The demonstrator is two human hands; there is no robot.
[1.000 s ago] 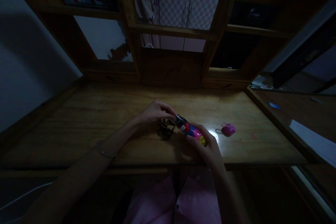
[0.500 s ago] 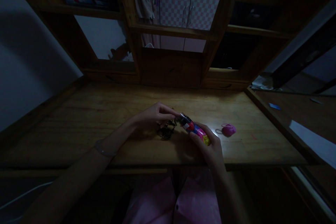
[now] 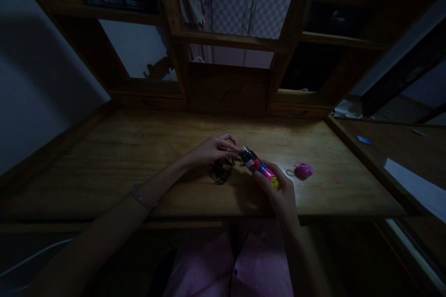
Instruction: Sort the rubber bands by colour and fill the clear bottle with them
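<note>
My right hand [image 3: 280,188] is wrapped round a clear tube [image 3: 260,168] packed with black, red, blue, pink and yellow contents. The tube is tilted, its black-filled end up and to the left. At that end my left hand [image 3: 218,148] has its thumb and fingertips drawn together, touching or nearly touching the mouth. What the fingertips pinch, if anything, is too small and dark to tell. Below the left hand lies a loose pile of small dark loops [image 3: 220,171], perhaps hair ties, partly covered by the fingers.
A pink bundle with a thin loop [image 3: 303,171] lies on the wooden desk [image 3: 139,144] to the right. Shelves [image 3: 226,88] rise along the back. A side surface at right holds white paper [image 3: 414,188] and a small blue card [image 3: 364,140].
The tube and my right hand have shifted slightly right and the tube's upper end has risen. My left hand has followed to the right, its fingers staying at the mouth.
</note>
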